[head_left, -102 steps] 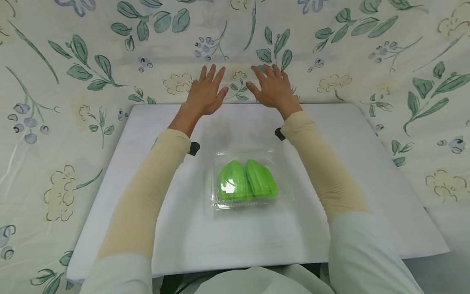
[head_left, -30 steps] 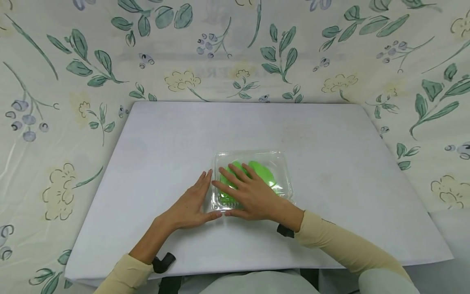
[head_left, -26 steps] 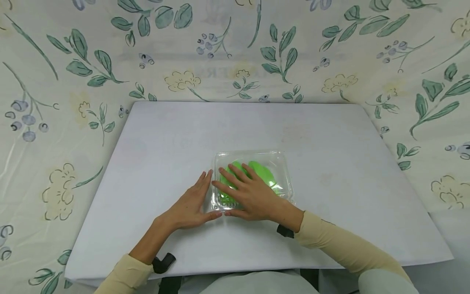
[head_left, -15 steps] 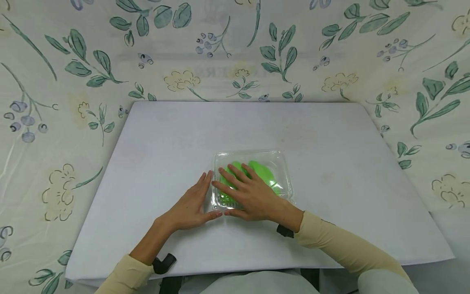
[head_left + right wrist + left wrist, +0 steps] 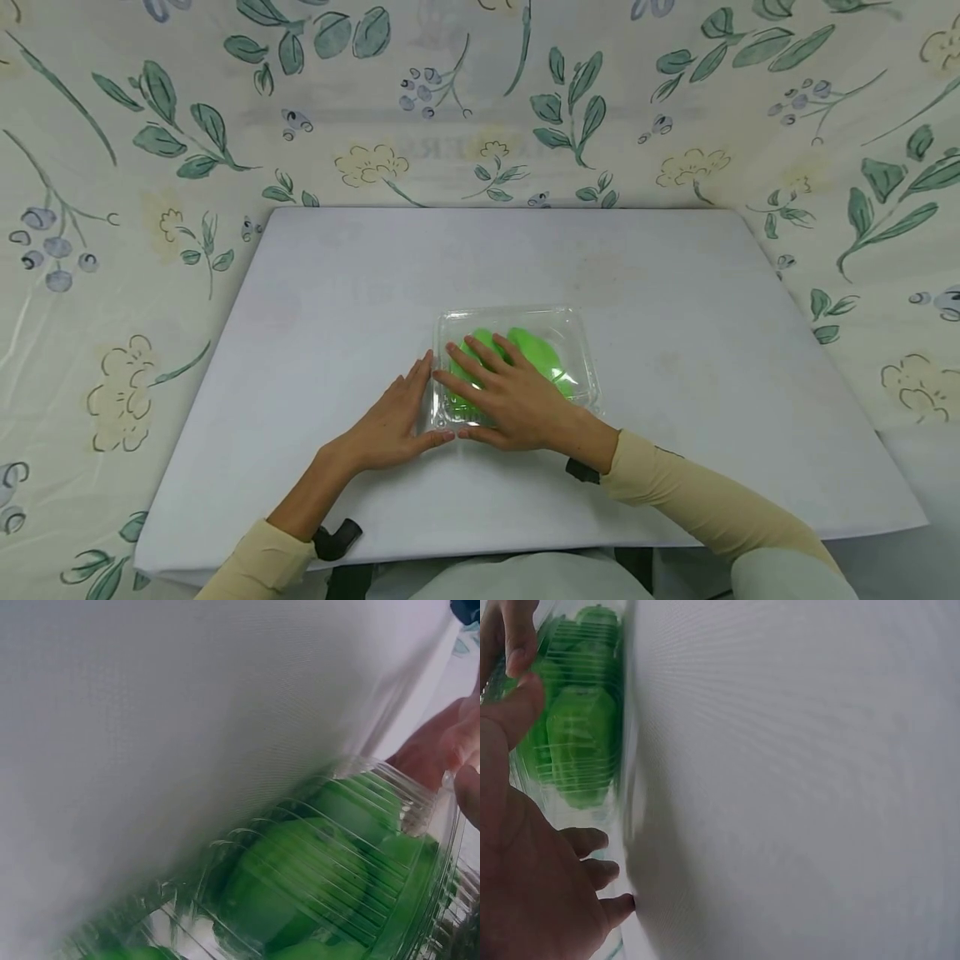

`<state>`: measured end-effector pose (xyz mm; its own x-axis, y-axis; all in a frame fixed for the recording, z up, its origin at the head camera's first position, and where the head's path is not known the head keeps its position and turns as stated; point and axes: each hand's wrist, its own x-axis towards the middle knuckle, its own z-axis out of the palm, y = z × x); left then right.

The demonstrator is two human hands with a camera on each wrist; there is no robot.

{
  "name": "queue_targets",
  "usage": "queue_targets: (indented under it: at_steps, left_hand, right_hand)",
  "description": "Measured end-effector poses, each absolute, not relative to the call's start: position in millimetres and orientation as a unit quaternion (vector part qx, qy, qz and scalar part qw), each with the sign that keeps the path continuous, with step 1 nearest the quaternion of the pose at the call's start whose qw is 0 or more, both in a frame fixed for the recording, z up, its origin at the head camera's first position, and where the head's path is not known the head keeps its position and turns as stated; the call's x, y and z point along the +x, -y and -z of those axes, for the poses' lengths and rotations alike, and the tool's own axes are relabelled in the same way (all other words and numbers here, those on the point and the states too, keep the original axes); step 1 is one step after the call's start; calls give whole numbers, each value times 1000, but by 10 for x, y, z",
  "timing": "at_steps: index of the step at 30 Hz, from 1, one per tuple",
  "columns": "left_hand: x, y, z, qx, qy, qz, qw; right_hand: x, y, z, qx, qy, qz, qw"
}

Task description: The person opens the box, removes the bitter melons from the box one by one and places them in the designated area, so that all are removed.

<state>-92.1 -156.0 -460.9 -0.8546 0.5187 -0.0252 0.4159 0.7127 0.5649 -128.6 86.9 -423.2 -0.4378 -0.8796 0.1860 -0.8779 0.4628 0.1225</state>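
Observation:
A clear plastic clamshell box [image 5: 582,342] lies closed near the middle of the white table, holding ribbed, bright green produce [image 5: 536,352] whose kind is unclear. My right hand [image 5: 517,404] rests over the lid with its fingers spread, covering part of the produce, while its thumb lies along the front edge. At the box's left side is my left hand [image 5: 382,425], its fingers straight beside the wall and its thumb reaching to the front-left corner. Through the box's ridged side, the green pieces [image 5: 581,735] show in the left wrist view.
The white tabletop [image 5: 480,258] spreads around the box, its near edge close to the person's body. A floral-patterned cloth [image 5: 480,100] rises behind the table and runs along its left and right sides. A black device [image 5: 337,540] is strapped at my left wrist.
Over three seconds ago both hands were stretched out beyond the table's far edge; they came back to the box, right over the lid, left at its side. During the last second they have stayed put.

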Motion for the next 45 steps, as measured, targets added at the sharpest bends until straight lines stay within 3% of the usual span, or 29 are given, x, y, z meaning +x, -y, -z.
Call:
queue_targets:
  at_steps: [27, 45]
  left_hand:
    - [-958, 1522, 4534, 238, -923, -283, 103]
    - [-1001, 1543, 4327, 225, -903, -321, 177]
  right_hand:
    - [-1294, -851, 4257, 522, 846, 14, 108]
    - [-1325, -878, 4202, 520, 847, -9, 110]
